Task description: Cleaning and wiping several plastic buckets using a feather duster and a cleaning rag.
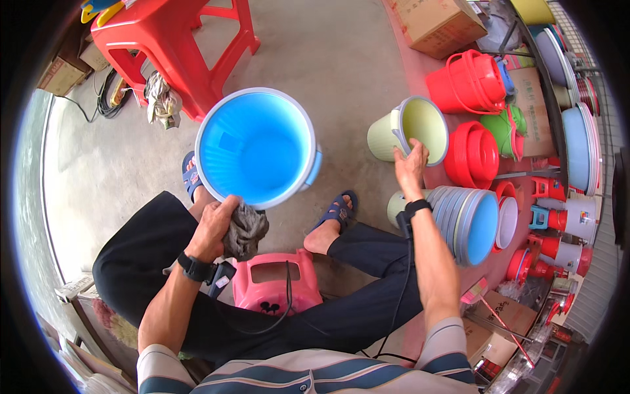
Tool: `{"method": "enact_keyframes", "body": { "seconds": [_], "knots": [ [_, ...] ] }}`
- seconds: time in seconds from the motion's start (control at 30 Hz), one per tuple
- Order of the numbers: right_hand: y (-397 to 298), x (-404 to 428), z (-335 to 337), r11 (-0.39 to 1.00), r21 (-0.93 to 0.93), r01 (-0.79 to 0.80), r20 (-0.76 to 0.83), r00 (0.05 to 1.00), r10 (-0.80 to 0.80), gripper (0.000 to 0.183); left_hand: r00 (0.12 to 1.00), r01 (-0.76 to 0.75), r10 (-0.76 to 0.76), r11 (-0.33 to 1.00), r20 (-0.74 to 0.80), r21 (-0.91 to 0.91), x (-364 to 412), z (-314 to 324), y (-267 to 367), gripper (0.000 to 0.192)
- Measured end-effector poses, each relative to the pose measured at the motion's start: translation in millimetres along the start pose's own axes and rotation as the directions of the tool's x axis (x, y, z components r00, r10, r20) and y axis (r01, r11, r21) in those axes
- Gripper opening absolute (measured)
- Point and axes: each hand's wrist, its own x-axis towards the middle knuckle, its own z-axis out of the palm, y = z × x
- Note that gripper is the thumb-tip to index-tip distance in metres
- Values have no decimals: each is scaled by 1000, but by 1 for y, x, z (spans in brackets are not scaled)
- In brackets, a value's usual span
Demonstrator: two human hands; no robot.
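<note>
My left hand [211, 229] grips a crumpled grey cloth [246, 232] and meets the lower rim of a blue plastic bucket [256, 147] with a grey rim, whose open mouth faces me. Over to the right, my right hand [412, 165] is on the rim of a pale green plastic bucket [381, 138], fingers inside the mouth and thumb outside. That bucket lies tilted, its mouth turned right. Below it, beside my right forearm, a nested stack of grey-rimmed buckets [455, 221] lies on its side, a blue inside showing at its end.
A red plastic stool [162, 34] stands at upper left with a rag [162, 101] hanging by its leg. A pink plastic stool [275, 280] is between my legs. Red buckets [460, 83], a cardboard box [435, 27] and shelves of basins [578, 147] line the right side. Cables [106, 98] lie upper left.
</note>
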Motion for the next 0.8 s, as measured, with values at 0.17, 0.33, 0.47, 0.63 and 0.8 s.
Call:
{"method": "enact_keyframes", "body": {
  "seconds": [0.17,0.33,0.47,0.63,0.8],
  "knots": [
    [48,26,30,982,-169,-84,215,969,120,52,981,189,-191,980,21,56,-4,4,-5,33],
    [69,41,38,951,-303,-62,198,972,126,39,969,247,-248,962,-4,121,-8,10,-3,32],
    [68,57,2,961,-134,-241,112,960,257,29,969,241,-246,954,5,176,-13,9,-2,33],
    [50,54,-67,778,461,-427,171,903,394,35,966,250,-258,947,13,200,-13,3,-14,34],
    [67,47,-105,546,703,-456,271,881,388,41,956,259,-277,952,99,163,-26,15,-8,32]
  ]
}}
